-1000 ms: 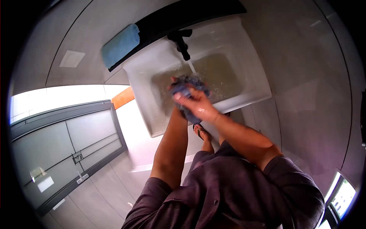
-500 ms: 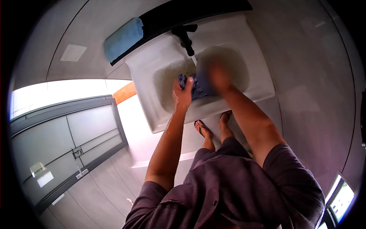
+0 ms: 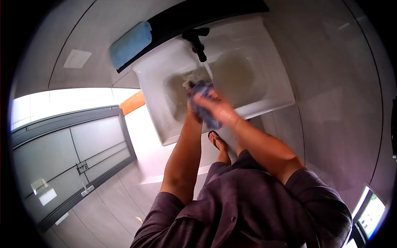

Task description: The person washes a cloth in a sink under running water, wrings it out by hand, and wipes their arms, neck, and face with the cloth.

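A wet, blue-grey patterned cloth is bunched between my two hands above the near side of the white sink. My right hand lies across the top of it, fingers pressed in. From the left side, my left hand grips the cloth, its fingers mostly hidden behind the fabric. One end of the cloth hangs toward the front rim. Water runs from the black faucet just beyond my hands, into cloudy water in the basin.
A rolled light-blue towel rests on the black ledge behind the sink. Left of me is a grey-framed glass door. My feet in flip-flops stand below the sink's front edge.
My right hand has moved left from the basin's right side onto the cloth. The cloth is now gathered between both hands, closer to the front rim.
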{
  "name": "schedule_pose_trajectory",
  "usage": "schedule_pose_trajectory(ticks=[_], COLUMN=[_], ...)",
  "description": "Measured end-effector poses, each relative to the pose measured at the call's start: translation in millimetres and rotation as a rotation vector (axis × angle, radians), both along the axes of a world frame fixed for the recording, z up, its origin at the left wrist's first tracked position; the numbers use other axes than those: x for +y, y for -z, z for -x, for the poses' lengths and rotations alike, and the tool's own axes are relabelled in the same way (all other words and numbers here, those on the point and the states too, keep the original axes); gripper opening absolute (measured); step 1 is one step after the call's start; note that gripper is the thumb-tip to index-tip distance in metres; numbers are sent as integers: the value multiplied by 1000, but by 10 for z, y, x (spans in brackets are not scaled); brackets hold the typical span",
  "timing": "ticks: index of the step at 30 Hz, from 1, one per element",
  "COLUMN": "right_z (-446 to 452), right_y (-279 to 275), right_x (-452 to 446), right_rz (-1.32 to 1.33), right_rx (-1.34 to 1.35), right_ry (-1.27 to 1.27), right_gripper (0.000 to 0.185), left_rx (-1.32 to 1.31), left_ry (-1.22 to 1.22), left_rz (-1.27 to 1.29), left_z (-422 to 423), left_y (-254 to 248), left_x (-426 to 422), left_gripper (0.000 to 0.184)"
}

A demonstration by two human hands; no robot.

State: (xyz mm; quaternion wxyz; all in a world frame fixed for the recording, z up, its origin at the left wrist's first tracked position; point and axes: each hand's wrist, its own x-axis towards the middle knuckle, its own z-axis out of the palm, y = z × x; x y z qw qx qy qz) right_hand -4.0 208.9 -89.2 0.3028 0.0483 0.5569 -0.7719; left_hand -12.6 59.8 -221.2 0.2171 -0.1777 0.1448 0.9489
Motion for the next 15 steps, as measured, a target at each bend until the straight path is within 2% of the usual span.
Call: schedule_pose_trajectory(ticks=[1,2,4,5,6,8,9,10,12,13,15], right_z=[-147,-253,-298,-220,-58,355,555,694,817,903,892], right_y=[-163,-199,-260,-289,-237,-63,73,226,482,1014,1020], right_x=[-123,-254,-297,-284,-296,-334,-267,-154,69,254,399], right_rz=[-143,-214,-385,-508,-624,-849,-900,-948,-1031,-1003,-1133], right_rx=[354,622,824,1005,924,743,771,791,934,934,793], right_ry=[18,70,-81,-105,-119,-138,-79,-23,-24,-48,-89], right_gripper=[48,49,48,47,46,45,44,43,41,41,41], left_rx=[143,71,-77,-123,-169,-205,-210,-186,-155,-121,147], left_ry=[71,61,36,-23,-77,-254,-343,-284,-191,-136,22], left_rz=[-88,-147,-259,-174,-85,377,605,640,1148,1384,1756], left_z=[27,81,140,123,108,-80,-90,-87,-85,-120,-103], left_y=[347,319,223,160,40,-492,-609,-594,-354,-327,-832], left_x=[-93,-108,-138,-123,-91,276,376,365,124,39,98], left_gripper=[70,65,55,52,48,45,43,46,51,54,61])
